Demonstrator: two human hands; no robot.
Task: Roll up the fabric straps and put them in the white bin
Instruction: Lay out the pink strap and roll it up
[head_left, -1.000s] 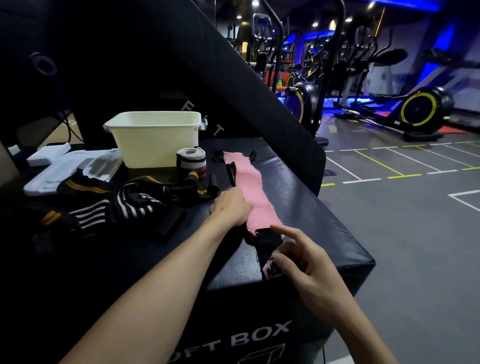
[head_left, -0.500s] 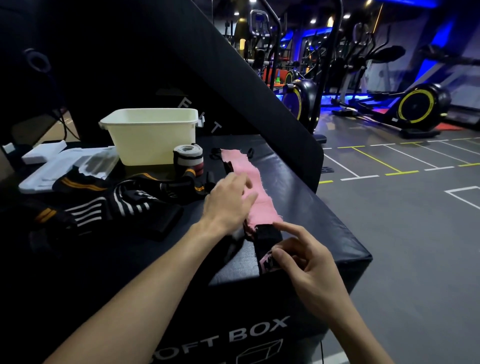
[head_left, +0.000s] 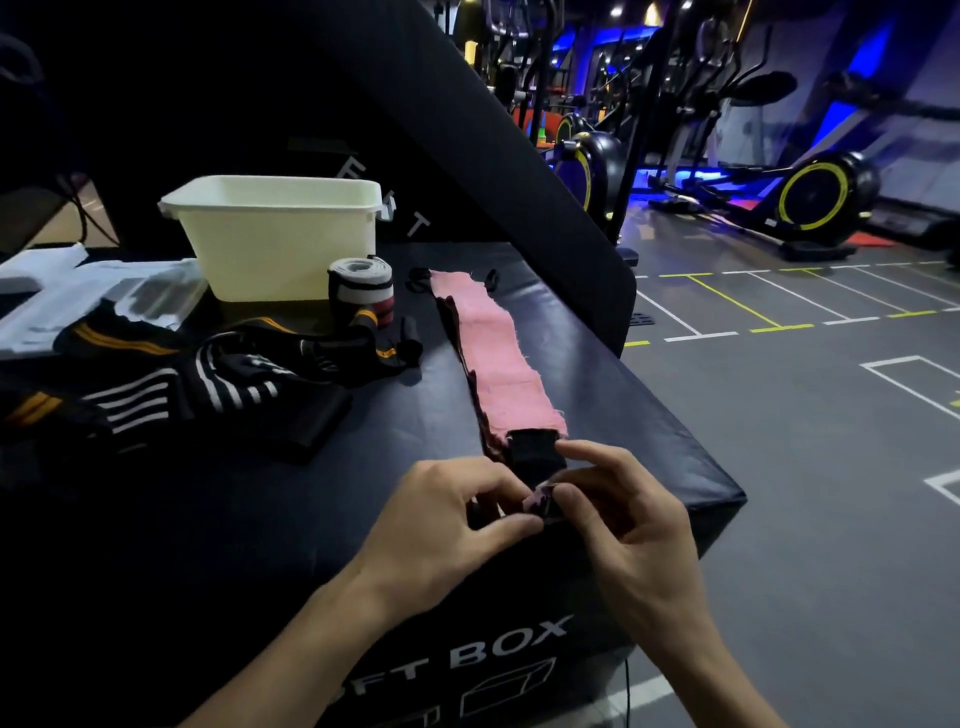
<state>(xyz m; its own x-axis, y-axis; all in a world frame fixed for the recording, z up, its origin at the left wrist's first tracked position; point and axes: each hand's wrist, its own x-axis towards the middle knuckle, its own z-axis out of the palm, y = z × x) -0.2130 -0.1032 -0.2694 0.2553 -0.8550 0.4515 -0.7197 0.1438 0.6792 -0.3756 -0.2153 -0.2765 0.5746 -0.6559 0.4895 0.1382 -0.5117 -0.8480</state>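
**Pink strap lies lengthwise on the worktop, both hands pinching its near end**

The pink strap (head_left: 496, 358) lies flat on the black padded worktop (head_left: 623, 395), its long axis running from the near right corner away toward the white bin (head_left: 275, 236). Its far end points at the bin's right side and stops just short of it, where two small dark loops lie beside it. The near end points at the person.

The strap is a pale pink woven band with frayed, ragged edges and a dark underside showing along its left edge. At the near end it turns into a black patch, beyond which a small pink-and-black tip is folded up.

The left hand (head_left: 441, 525) and the right hand (head_left: 618, 519) meet at that tip. The fingers (head_left: 587, 453) of the right hand curl over the black patch and pinch the end; the left thumb and forefinger pinch the same tip from the other side.

A rolled grey, black and red strap (head_left: 360, 291) stands upright just in front of the bin. Left of the pink strap sprawls a heap of black straps (head_left: 218, 374) with white and orange stripes; how many there are cannot be told in the dark. The folded tip itself is largely hidden by the fingers.
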